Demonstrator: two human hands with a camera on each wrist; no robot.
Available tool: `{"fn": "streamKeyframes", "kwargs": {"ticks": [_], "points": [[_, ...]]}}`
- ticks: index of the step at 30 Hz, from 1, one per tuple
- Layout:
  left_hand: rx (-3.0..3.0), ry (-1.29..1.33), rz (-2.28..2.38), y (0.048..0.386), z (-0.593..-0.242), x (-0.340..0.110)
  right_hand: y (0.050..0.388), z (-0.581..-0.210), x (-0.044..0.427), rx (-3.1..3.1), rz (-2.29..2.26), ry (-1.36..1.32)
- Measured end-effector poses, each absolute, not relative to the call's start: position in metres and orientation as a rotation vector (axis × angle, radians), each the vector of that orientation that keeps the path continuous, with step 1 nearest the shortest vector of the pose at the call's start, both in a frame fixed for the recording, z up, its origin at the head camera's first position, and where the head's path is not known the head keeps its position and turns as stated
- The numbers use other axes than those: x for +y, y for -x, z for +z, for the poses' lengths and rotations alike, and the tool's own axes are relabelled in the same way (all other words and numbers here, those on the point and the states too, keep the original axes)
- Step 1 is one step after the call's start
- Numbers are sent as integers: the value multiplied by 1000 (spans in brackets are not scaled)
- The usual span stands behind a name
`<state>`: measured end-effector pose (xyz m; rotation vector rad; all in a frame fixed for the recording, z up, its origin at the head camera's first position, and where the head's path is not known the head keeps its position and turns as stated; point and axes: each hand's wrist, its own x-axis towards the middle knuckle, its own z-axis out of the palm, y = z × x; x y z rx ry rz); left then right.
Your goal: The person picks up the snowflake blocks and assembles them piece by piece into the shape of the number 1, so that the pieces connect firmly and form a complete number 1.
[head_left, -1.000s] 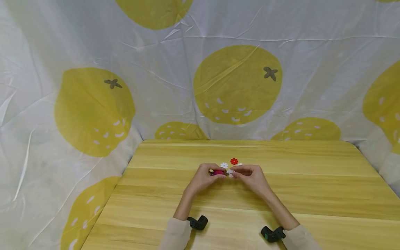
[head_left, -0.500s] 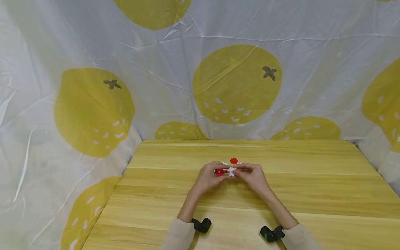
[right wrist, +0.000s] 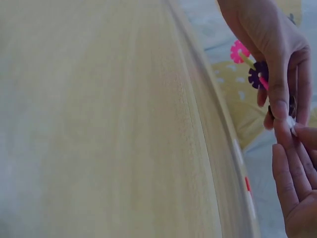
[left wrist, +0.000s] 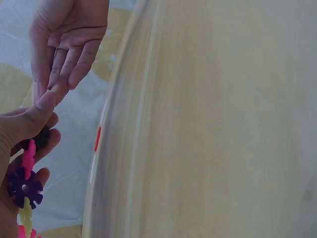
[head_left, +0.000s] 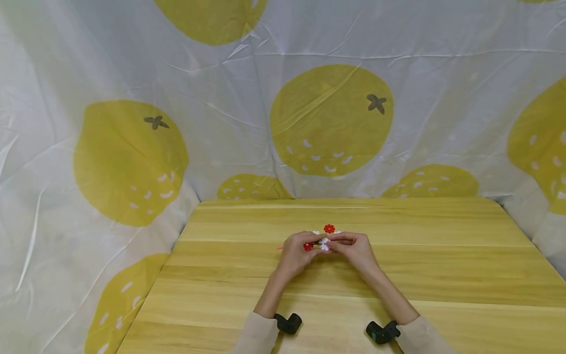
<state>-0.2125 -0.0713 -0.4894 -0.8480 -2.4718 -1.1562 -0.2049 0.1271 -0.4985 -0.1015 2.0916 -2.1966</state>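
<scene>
My left hand (head_left: 295, 255) holds a chain of small notched discs between thumb and fingers. In the left wrist view the chain shows a dark disc (left wrist: 41, 139), a pink disc (left wrist: 28, 158), a purple disc (left wrist: 25, 188) and a pale yellow disc (left wrist: 26, 214). The right wrist view shows a pink disc (right wrist: 239, 51) at the chain's far end. My right hand (head_left: 359, 253) pinches a white disc (head_left: 325, 244) against the chain's near end, and the two hands' fingertips meet there. A red disc (head_left: 308, 246) shows within the left hand.
On the wooden table (head_left: 247, 221), just beyond the hands, lie a red disc (head_left: 329, 229) and white discs (head_left: 316, 232), partly hidden by the fingers. A cloth with yellow fruit prints (head_left: 331, 120) hangs behind the table. Each wrist wears a black device (head_left: 289, 324).
My left hand has shifted slightly right, closer to my right hand, and the chain in it has turned. A pink tip now shows left of that hand. The right hand has barely moved.
</scene>
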Motion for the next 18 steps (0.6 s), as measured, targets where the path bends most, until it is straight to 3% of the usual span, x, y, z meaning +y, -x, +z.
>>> {"fn": "streamKeyframes", "kwargs": {"ticks": [18], "points": [[-2560, 776, -1250, 219, -487, -89, 227, -496, 161, 2486, -1863, 30]]}}
